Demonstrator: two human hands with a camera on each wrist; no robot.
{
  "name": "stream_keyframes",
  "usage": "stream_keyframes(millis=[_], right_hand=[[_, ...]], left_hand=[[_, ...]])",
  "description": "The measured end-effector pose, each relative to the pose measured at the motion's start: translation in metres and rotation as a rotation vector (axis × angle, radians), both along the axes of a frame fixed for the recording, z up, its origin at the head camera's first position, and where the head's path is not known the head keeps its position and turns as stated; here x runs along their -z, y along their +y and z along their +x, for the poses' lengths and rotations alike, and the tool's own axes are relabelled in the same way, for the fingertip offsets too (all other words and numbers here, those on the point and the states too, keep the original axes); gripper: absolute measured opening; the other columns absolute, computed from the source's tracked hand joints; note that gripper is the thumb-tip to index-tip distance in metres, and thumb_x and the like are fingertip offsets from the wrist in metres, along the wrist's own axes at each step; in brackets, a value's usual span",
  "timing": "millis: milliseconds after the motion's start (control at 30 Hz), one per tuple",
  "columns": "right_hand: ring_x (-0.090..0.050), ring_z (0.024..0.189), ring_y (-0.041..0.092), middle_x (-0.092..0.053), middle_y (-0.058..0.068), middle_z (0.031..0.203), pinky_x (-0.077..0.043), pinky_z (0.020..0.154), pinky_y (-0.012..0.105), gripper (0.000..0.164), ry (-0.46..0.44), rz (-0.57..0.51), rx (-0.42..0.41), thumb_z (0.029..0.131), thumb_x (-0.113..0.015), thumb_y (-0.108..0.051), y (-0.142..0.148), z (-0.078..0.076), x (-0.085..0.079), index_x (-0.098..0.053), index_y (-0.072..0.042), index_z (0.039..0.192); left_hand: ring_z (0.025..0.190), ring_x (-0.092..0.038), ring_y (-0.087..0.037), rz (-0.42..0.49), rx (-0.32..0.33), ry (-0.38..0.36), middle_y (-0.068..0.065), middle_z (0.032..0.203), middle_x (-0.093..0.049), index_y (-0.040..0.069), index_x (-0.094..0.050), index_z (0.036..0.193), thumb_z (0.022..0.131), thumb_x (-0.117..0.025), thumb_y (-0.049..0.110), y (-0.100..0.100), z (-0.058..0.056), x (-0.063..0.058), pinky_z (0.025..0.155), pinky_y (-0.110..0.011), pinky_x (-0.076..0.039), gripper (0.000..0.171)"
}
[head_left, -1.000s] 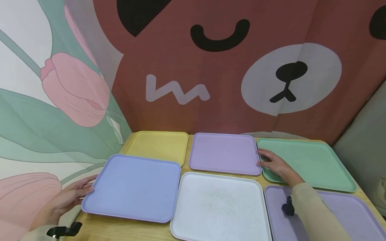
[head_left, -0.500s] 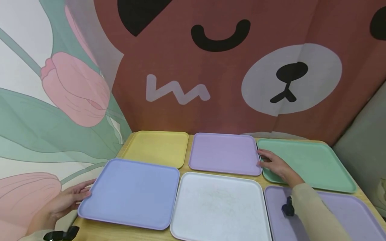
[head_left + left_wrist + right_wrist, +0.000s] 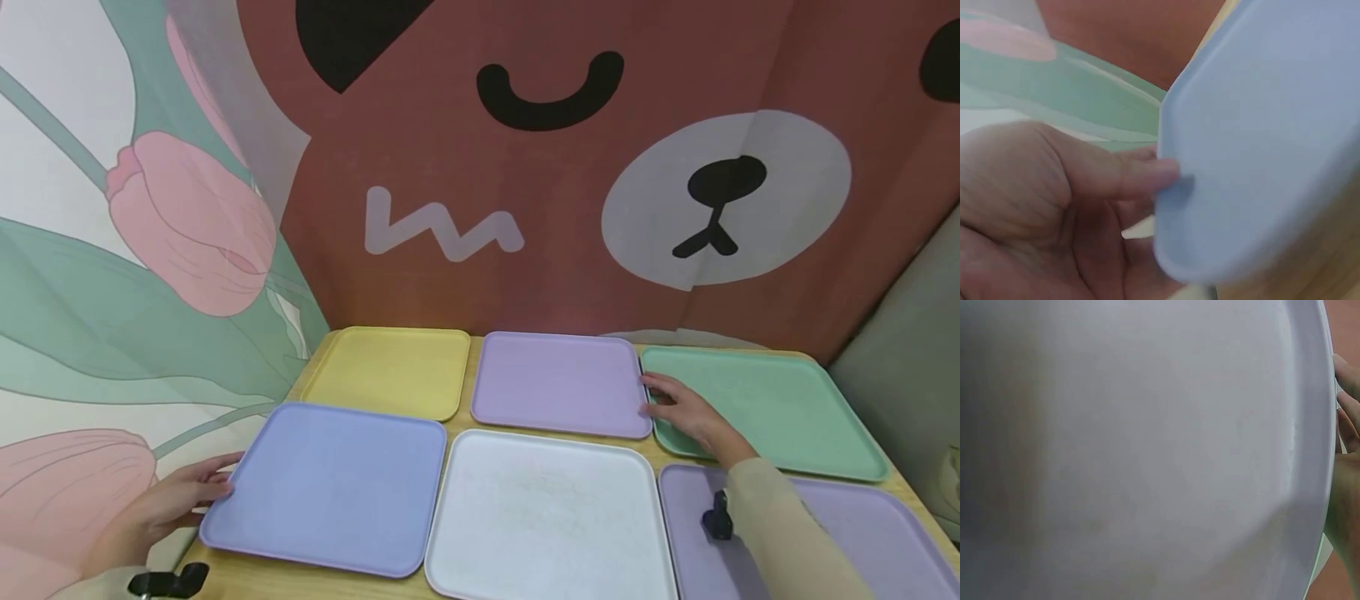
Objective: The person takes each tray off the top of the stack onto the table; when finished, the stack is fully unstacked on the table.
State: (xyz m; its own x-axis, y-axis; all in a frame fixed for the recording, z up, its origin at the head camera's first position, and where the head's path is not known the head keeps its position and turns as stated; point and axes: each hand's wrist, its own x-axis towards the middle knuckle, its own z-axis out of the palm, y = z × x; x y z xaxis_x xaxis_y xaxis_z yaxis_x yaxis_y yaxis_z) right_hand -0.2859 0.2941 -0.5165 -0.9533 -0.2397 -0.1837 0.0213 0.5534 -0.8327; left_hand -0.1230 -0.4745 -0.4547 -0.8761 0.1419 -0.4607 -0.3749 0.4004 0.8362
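Note:
My left hand (image 3: 168, 508) grips the left edge of a blue rectangular tray (image 3: 330, 492). In the left wrist view the thumb (image 3: 1147, 177) presses on the rim from above, and the other fingers are partly hidden behind it. The blue tray lies at the front left, beside a white tray (image 3: 551, 517) with faint smudges. My right hand (image 3: 693, 417) reaches over a green tray (image 3: 787, 408), its relaxed fingertips right at the right edge of a light purple tray (image 3: 562, 383). Only part of that hand (image 3: 1349, 444) shows in the right wrist view.
A yellow tray (image 3: 390, 371) lies at the back left, behind the blue one. Another purple tray (image 3: 862, 517) sits at the front right under my right forearm. The wooden table (image 3: 255, 579) meets a bear-printed cloth (image 3: 450, 292) behind and a tulip-printed one at left.
My left hand has brought the blue tray lower and nearer to me, so more of the yellow tray shows. The right hand has stayed in place.

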Motion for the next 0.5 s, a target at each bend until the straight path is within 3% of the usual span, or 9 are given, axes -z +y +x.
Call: stream_keyframes(millis=[67,100,167,267,500], right_hand=[[-0.025,0.146,0.051,-0.019,0.027,0.164,-0.024,0.117,0.061,0.075,0.004,0.0,0.0,0.098,-0.07,-0.026,0.0,0.0,0.0,-0.032,0.001,0.156],[-0.025,0.146,0.051,-0.019,0.027,0.164,-0.024,0.117,0.061,0.074,0.005,0.0,0.0,0.098,-0.069,-0.025,0.0,0.0,0.0,-0.032,0.001,0.156],[-0.025,0.146,0.051,-0.019,0.027,0.164,-0.024,0.117,0.061,0.074,0.006,-0.002,0.002,0.098,-0.07,-0.026,0.0,0.0,0.0,-0.033,0.001,0.156],[-0.025,0.146,0.051,-0.019,0.026,0.164,-0.024,0.117,0.061,0.075,0.002,-0.004,-0.001,0.097,-0.07,-0.027,0.0,0.0,0.001,-0.033,0.001,0.156],[-0.026,0.145,0.051,-0.02,0.027,0.164,-0.025,0.117,0.061,0.074,0.005,0.001,0.001,0.098,-0.069,-0.025,0.0,-0.001,0.002,-0.033,0.001,0.156]], left_hand=[[0.104,-0.067,-0.027,-0.145,-0.053,-0.02,-0.033,0.131,-0.055,-0.009,-0.019,0.155,0.1,-0.058,0.008,0.01,-0.003,-0.003,0.083,-0.048,-0.058,0.07],[0.106,-0.066,-0.031,-0.199,-0.061,-0.027,-0.039,0.134,-0.05,-0.012,-0.018,0.154,0.099,-0.058,0.006,0.015,-0.005,-0.004,0.083,-0.05,-0.058,0.07],[0.107,-0.064,-0.035,-0.291,-0.052,-0.04,-0.042,0.135,-0.047,-0.015,-0.023,0.151,0.097,-0.057,0.004,0.022,-0.008,-0.008,0.082,-0.051,-0.058,0.066],[0.1,-0.062,-0.033,-0.363,-0.044,-0.038,-0.038,0.126,-0.053,-0.016,-0.032,0.147,0.094,-0.055,0.001,0.031,-0.011,-0.014,0.078,-0.049,-0.059,0.061],[0.094,-0.059,-0.028,-0.501,0.018,0.08,-0.036,0.121,-0.058,-0.016,-0.046,0.137,0.093,-0.055,0.004,0.054,-0.03,-0.028,0.071,-0.04,-0.055,0.049]])
